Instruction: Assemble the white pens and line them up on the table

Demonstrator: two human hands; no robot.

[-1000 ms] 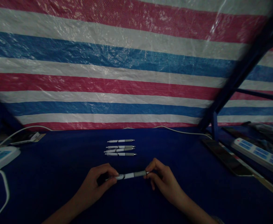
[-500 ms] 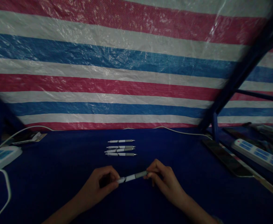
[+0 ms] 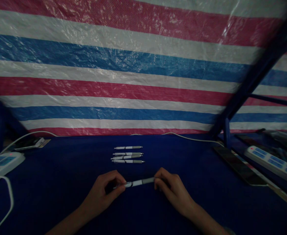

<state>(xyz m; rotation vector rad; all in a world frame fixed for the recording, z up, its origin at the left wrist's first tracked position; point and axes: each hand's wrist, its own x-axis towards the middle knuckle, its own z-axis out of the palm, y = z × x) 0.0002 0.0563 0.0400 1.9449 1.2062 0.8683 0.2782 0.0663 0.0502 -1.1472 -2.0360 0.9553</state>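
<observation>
A white pen with a grey grip (image 3: 137,182) is held nearly level between my two hands, above the blue table (image 3: 138,215). My left hand (image 3: 106,189) pinches its clip end between thumb and fingers. At the grey tip end, the fingers of my right hand (image 3: 174,187) are closed on it, covering the tip. Several similar pens (image 3: 127,157) lie beyond my hands in a stacked row, their grey ends to the right. The farthest pen (image 3: 128,148) lies a little apart from the others.
White power strips stand at the left (image 3: 5,166) and the right (image 3: 272,163). A dark phone-like slab (image 3: 239,164) lies on the right. A white cable (image 3: 192,138) runs along the back, below a striped plastic sheet (image 3: 124,98). Blue frame bars (image 3: 231,104) rise at both sides.
The held pen has turned closer to level, its clip end rising slightly. Both hands keep their hold on it. The whole view has shifted very slightly.
</observation>
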